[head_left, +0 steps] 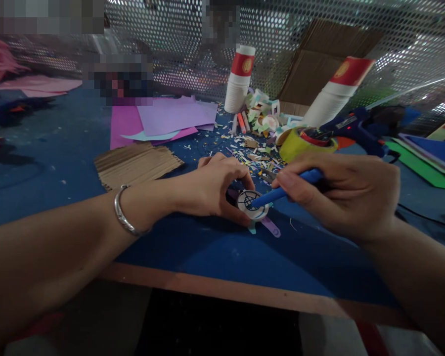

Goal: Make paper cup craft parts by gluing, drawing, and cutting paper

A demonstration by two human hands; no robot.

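My left hand (226,185), with a silver bangle at the wrist, has its thumb and fingers curled around a small white paper disc with a raised rim (261,213), perhaps a cut-off cup bottom. Dark crossing lines mark its face. From under it stick out a purple paper strip (272,228) and a bit of teal paper. A blue marker (278,195) is pinched in my right hand (319,190), its tip at the lined face of the disc. Whatever lies under the disc is mostly hidden.
Corrugated cardboard (137,165) and purple paper sheets (176,116) lie left. Paper scraps (252,155) are scattered beyond my hands. Two paper cup stacks (239,79) stand behind. A yellow roll (294,143), a blue glue gun (359,126) and green sheets (422,163) sit right.
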